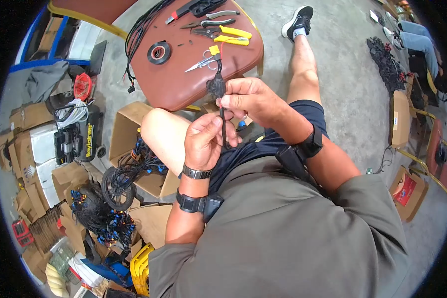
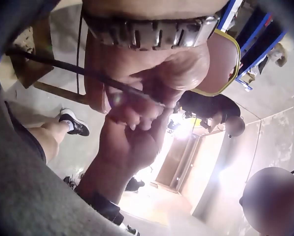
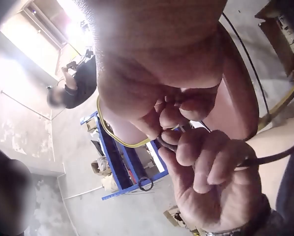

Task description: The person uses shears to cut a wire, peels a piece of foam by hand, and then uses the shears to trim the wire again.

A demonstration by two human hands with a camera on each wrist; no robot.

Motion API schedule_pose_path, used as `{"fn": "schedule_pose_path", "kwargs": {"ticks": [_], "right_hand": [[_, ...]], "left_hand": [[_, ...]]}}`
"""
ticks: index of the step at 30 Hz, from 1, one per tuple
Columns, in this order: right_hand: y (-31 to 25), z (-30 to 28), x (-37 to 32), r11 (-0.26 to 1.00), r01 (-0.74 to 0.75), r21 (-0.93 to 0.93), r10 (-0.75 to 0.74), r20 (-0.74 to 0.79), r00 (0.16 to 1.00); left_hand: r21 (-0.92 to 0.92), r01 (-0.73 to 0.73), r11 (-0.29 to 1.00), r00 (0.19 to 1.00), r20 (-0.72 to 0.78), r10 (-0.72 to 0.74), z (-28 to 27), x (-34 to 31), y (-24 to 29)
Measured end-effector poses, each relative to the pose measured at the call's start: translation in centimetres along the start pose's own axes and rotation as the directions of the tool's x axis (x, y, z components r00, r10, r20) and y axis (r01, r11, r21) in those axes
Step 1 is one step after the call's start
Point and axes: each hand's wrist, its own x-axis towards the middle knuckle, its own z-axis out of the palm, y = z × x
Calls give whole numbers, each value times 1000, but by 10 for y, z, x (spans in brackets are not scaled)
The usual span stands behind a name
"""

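Observation:
A black cable [image 1: 223, 126] runs between both hands over the lap. At its upper end is a lumpy black taped section [image 1: 215, 87], with a yellow connector [image 1: 214, 50] beyond. My right hand [image 1: 253, 102] pinches the cable just below the lump. Lower down, my left hand [image 1: 204, 141] holds it between thumb and fingers; in the right wrist view the cable [image 3: 270, 159] passes through its curled fingers. Ahead, a brown padded seat [image 1: 184, 87] carries scissors [image 1: 202, 63], a black tape roll [image 1: 159, 52], yellow-handled pliers [image 1: 236, 36] and grey-handled pliers [image 1: 218, 21].
A black tool with a red tip [image 1: 196, 9] and black cables [image 1: 134, 42] lie on the seat's far part. To the left stand an open cardboard box [image 1: 126, 126] and a heap of cables with blue connectors [image 1: 102, 216]. Another person's legs [image 1: 417, 42] show at far right.

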Motion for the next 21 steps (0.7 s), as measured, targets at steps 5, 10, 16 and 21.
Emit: {"fn": "schedule_pose_path", "kwargs": {"ticks": [5, 10, 16, 21], "right_hand": [[-10, -2, -2, 999, -17, -45, 18, 32, 999], [-20, 1, -4, 976, 72, -208, -75, -5, 997], [-20, 3, -10, 959, 49, -281, -65, -48, 997], [-23, 6, -8, 920, 42, -389, -84, -92, 992]], "left_hand": [[109, -30, 994, 999, -15, 32, 5, 4, 3], [285, -106, 953, 975, -157, 156, 10, 5, 1], [474, -178, 863, 942, -170, 288, 18, 10, 3], [523, -142, 840, 931, -218, 293, 19, 12, 2]]}}
